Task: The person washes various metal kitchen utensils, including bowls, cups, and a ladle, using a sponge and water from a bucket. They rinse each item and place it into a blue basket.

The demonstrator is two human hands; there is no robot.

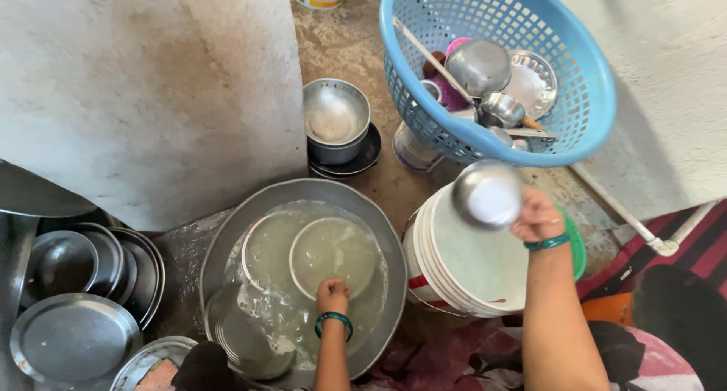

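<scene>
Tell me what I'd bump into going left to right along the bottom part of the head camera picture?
Stack of steel plates → big steel basin of cloudy water → left hand on a plate in the basin → white bucket → right hand holding a steel bowl.

Plates (333,253) in basin (227,236), bucket (462,266) right, basket (583,96) behind bucket

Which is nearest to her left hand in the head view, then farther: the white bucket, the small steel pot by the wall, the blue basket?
From the left hand:
1. White bucket, just right.
2. Small steel pot, ahead by the wall.
3. Blue basket, far upper right.
</scene>
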